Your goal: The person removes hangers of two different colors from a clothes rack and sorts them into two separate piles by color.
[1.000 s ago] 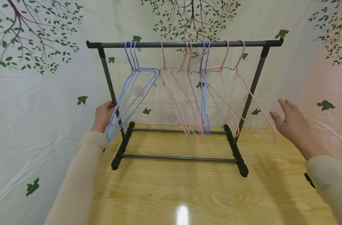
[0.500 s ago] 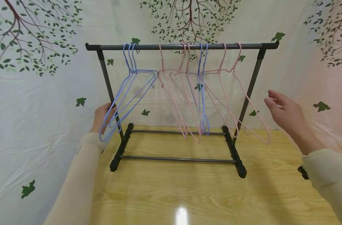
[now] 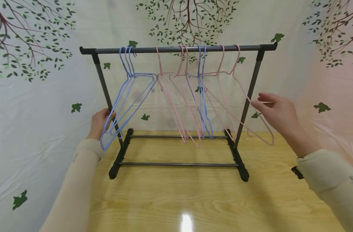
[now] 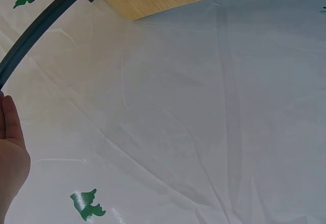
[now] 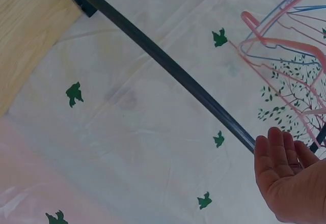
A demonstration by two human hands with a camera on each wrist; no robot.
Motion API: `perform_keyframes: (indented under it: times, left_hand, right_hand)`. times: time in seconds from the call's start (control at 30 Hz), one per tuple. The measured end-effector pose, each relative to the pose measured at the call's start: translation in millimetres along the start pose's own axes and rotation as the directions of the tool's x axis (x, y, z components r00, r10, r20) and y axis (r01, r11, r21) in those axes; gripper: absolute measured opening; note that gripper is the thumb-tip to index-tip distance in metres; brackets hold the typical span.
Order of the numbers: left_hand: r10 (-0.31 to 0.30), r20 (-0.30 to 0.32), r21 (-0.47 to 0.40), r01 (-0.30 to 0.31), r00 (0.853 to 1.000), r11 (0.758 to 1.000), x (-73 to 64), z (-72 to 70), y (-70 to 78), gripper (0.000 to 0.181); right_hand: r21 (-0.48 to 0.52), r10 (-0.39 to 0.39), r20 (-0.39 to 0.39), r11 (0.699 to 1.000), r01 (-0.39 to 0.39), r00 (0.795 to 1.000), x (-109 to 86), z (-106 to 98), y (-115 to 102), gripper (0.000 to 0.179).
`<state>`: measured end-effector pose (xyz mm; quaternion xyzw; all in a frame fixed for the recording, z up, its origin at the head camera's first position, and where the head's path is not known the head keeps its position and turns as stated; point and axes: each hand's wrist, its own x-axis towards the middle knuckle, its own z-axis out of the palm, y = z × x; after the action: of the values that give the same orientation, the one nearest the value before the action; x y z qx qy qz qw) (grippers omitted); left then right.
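A black garment rack (image 3: 147, 50) stands in front of me with pink and blue wire hangers on its rail. My left hand (image 3: 99, 124) holds the rack's left post (image 3: 102, 80), beside a bunch of blue hangers (image 3: 131, 75); the left wrist view shows only part of that hand (image 4: 12, 158) at its edge. My right hand (image 3: 278, 112) is raised by the right post (image 3: 254, 77), fingers loosely extended. Its fingertips overlap the rightmost pink hanger (image 3: 238, 53) in the head view; contact is unclear. In the right wrist view, the hand (image 5: 293, 188) shows extended fingers.
More pink hangers (image 3: 160, 62) and a pair of blue hangers (image 3: 204, 87) hang mid-rail. The rack's feet (image 3: 242, 170) rest on a wooden surface (image 3: 165, 199). A pale sheet printed with trees and leaves (image 3: 48, 106) surrounds it.
My right hand has moved left, up to the rightmost pink hanger, its fingers coming closer together. My left hand stays at the left post. The head view has shifted slightly.
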<state>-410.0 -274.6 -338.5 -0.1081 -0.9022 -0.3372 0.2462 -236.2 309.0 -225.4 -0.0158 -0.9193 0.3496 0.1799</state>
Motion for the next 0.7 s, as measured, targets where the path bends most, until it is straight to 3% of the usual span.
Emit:
perform_keyframes:
  times: [0.27, 0.43, 0.7]
  left_hand:
    - [0.057, -0.079, -0.003, -0.058, 0.995, 0.998, -0.2, 6.2, -12.0, 0.025]
    - [0.024, -0.073, -0.030, -0.026, 0.997, 0.999, 0.0, 6.6, -9.3, 0.030]
    - [0.051, -0.064, 0.024, -0.050, 0.997, 0.998, -0.8, 5.2, -6.3, 0.028]
  right_hand:
    - [-0.018, 0.005, -0.017, 1.000, -0.005, 1.000, -1.1, 12.7, -0.4, 0.073]
    - [-0.025, -0.009, -0.053, 1.000, 0.008, 0.999, -4.5, 15.0, 0.3, 0.065]
    - [-0.003, 0.005, -0.091, 1.000, -0.005, 0.996, -6.5, 18.7, 5.0, 0.059]
